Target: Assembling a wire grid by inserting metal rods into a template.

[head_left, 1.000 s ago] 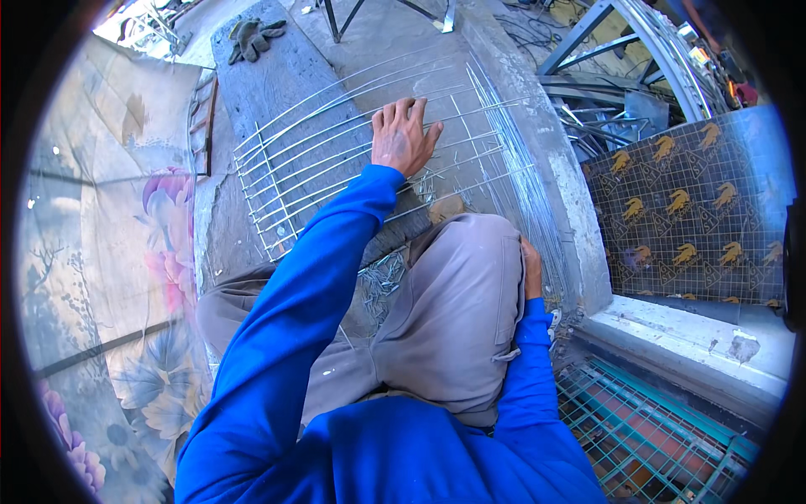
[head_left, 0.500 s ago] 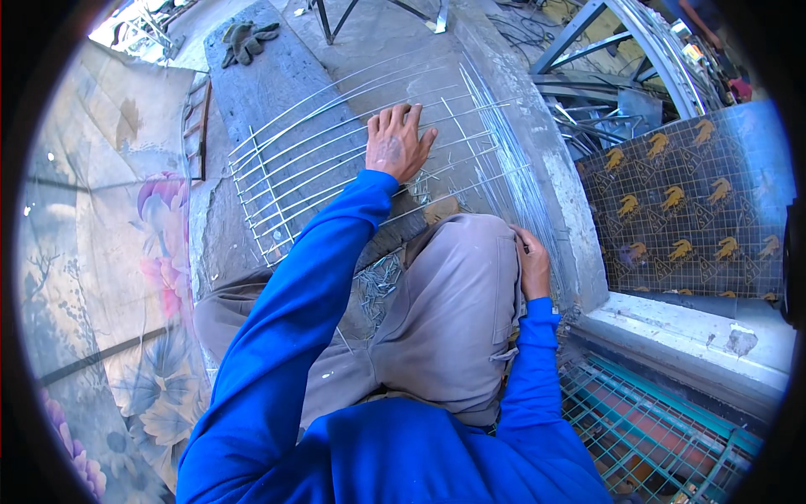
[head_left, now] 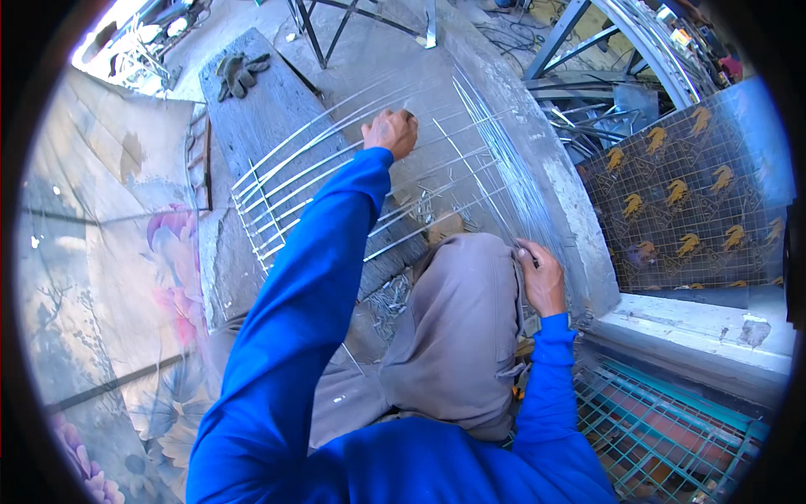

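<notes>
Wire grid [head_left: 290, 181]: crossed at left end; loose rods [head_left: 510, 160] left unjoined. Left hand [head_left: 390, 133] and right hand [head_left: 544, 279] curled; grips cannot be told.

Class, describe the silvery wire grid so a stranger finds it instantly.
Start at the long grey plank, upper left. Across it stretches the wire grid, under the left hand. Crosswires distinguish it from the loose wires; its silver colour, from the teal mesh.

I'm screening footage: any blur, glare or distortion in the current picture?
In the head view, the left hand and nearby wire grid look softened, perhaps by motion; bright light washes out the upper-left background; the patterned panel catches bluish glare at right; the fisheye bows straight edges inside a dark rim.
</notes>
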`<state>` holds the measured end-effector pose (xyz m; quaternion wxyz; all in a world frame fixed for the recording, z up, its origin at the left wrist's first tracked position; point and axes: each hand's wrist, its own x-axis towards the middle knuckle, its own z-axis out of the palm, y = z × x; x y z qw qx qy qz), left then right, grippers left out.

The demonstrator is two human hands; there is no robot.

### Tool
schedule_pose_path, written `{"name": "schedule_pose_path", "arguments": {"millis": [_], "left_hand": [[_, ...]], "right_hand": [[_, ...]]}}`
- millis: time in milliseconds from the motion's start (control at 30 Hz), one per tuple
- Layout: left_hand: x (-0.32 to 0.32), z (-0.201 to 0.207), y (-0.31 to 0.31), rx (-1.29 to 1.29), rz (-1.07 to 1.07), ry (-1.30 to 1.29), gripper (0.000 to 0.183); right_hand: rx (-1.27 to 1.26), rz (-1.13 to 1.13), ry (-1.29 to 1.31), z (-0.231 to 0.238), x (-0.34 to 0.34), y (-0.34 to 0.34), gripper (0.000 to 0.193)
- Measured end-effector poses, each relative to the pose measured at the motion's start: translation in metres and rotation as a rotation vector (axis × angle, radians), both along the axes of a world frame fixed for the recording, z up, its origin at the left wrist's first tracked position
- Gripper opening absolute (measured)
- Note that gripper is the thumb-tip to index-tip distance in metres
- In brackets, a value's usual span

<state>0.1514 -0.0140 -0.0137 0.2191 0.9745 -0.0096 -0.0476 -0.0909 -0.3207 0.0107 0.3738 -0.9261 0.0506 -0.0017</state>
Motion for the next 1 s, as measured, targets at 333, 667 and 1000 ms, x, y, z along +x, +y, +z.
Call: {"name": "schedule_pose_path", "arguments": {"millis": [333,667,1000], "left_hand": [[-0.014,-0.013,-0.008,-0.082,0.090,-0.130,0.039],[-0.022,-0.006,-0.016,-0.129,0.043,-0.117,0.038],[-0.023,-0.004,-0.007,-0.144,0.044,-0.154,0.037]], "right_hand": [[-0.062,0.000,0.046,0.031,0.010,0.007,0.026],[0.036,0.068,0.069,-0.003,0.024,-0.002,0.031],[0.285,0.016,0.130,-0.050,0.039,0.007,0.035]]}}
